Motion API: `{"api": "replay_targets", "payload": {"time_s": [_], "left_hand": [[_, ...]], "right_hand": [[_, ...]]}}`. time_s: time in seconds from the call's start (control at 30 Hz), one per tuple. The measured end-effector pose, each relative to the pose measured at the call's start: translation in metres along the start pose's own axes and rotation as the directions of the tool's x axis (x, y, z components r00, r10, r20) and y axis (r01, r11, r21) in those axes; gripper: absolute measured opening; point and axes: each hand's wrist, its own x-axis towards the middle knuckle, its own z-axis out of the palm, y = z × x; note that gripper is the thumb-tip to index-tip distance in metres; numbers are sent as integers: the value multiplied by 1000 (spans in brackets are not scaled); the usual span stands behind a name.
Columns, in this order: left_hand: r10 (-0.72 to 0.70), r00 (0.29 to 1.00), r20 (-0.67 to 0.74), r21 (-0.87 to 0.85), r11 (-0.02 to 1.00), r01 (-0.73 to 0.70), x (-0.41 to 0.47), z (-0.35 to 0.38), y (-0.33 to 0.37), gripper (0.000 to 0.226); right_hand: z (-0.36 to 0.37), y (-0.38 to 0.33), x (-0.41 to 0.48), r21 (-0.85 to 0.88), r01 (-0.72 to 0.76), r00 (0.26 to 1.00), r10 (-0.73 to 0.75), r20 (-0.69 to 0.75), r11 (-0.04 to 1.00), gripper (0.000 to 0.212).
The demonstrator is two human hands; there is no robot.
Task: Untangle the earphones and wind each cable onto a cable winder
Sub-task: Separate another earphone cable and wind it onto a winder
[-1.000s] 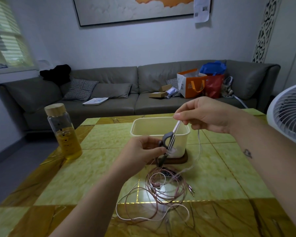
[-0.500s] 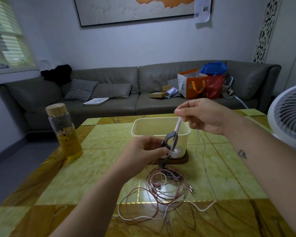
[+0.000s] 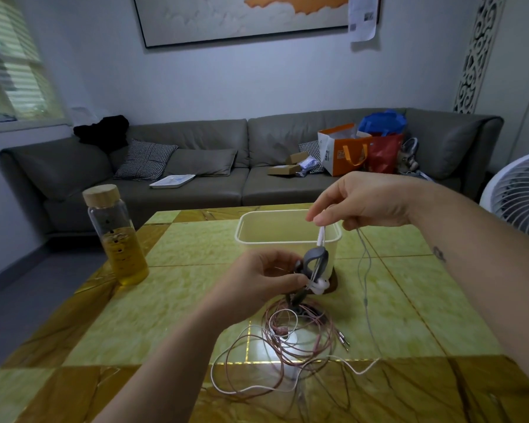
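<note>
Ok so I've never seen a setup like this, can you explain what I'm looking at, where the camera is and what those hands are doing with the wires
There is no machine here: these are a person's two bare hands, filmed by one wide-angle camera worn on the head, looking forward and down. The left hand holds a grey cable winder above the table. The fingers of the right hand pinch a white cable that runs down to the winder; a white earbud sits against it. On the table are a loose tangle of pink cables, a glass bottle of yellow liquid with a wooden lid, and a cream tub behind the hands.
</note>
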Motion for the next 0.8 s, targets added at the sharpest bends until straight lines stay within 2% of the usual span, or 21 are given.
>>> {"api": "replay_targets", "payload": {"time_s": [0.17,0.3,0.43,0.53,0.67,0.73,0.8], "left_hand": [[37,995,88,-62,998,-31,-2,0,4,22],[68,993,97,-208,977,-47,-5,3,9,36],[120,993,6,-288,951,-113,-3,1,8,31],[98,992,-81,-448,885,-124,6,0,3,28],[21,986,-164,-589,800,-116,16,2,-2,34],[-20,975,-223,-617,777,-125,19,4,-3,40],[-67,959,-274,-650,748,-133,21,6,-5,38]], "right_hand": [[3,11,9,71,-2,1000,3,-16,997,8],[17,37,16,311,-71,997,78,-10,948,9],[35,66,18,602,-82,997,59,59,794,23],[57,77,20,733,-77,996,19,87,676,19],[90,78,25,833,-13,999,32,-6,553,13],[105,76,29,870,22,992,94,-78,492,14],[116,73,33,871,67,972,164,-166,487,15]]}}
